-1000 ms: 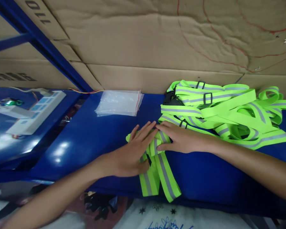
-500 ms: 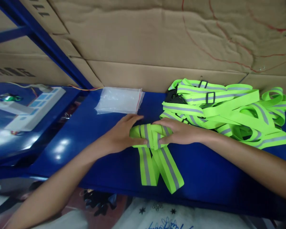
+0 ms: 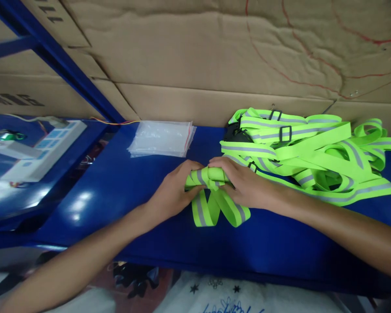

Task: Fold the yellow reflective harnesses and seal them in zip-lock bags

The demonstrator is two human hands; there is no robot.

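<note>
A folded bundle of neon yellow-green reflective strap (image 3: 200, 176) with a grey stripe is between my two hands, above the blue table. My left hand (image 3: 174, 187) grips its left side, thumb in front and fingers behind. On the right side, my right hand (image 3: 239, 180) is closed on the same bundle, and part of the strap is hidden behind its fingers. Two loops of strap hang down below the thumbs. To the right lies a tangled pile of similar straps (image 3: 313, 152) with black buckles.
A stack of clear plastic zip bags (image 3: 161, 138) lies behind my left hand. At the far left is a white power strip (image 3: 48, 150) on another blue surface. A cardboard wall (image 3: 189, 52) closes the back, and the table's front edge (image 3: 198, 265) runs near my body.
My fingers have closed more tightly round the strap bundle, which is now narrower and turned. The hanging loops have risen and look shorter. The pile and bags are unmoved.
</note>
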